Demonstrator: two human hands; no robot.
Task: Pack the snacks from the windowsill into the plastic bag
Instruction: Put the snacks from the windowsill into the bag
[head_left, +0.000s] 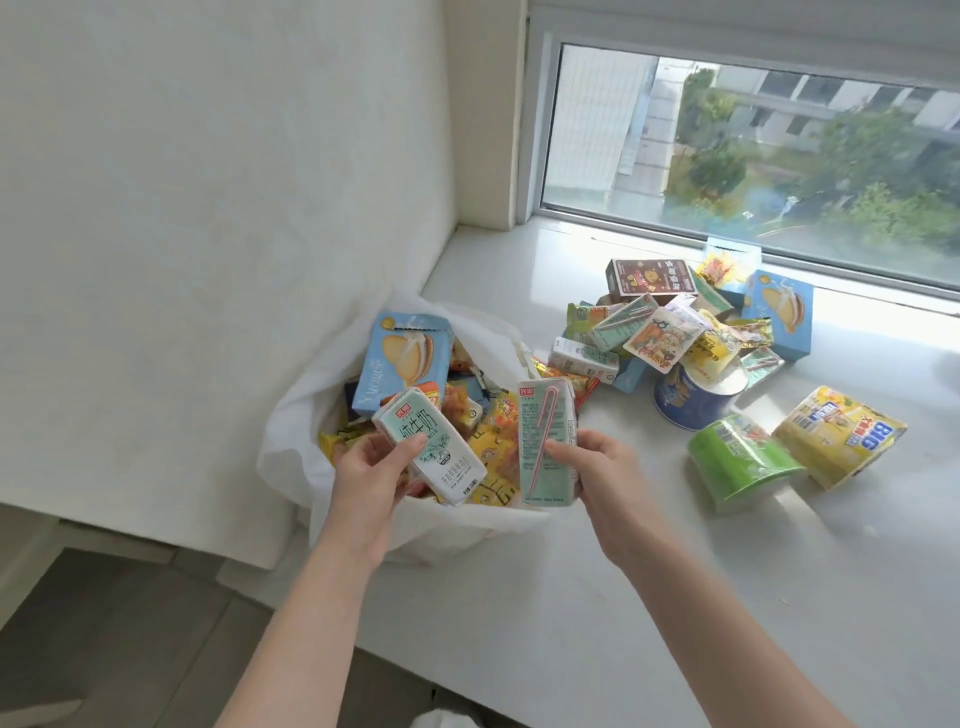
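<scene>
A white plastic bag (306, 415) stands open at the left end of the windowsill, holding a blue biscuit box (400, 358) and several yellow and orange snack packets. My left hand (371, 467) grips a green-and-white milk carton (441, 457) over the bag's mouth. My right hand (597, 462) holds a second milk carton (545, 441) with a pink straw on its back, at the bag's right rim. Several more snacks lie in a pile (670, 332) on the sill to the right.
On the white windowsill (779, 571) lie a green cup (737, 457) on its side, a yellow packet (841, 436), a blue cup (691, 400), another blue biscuit box (779, 312) and a brown box (652, 278). The window (753, 145) runs behind; a wall stands at left.
</scene>
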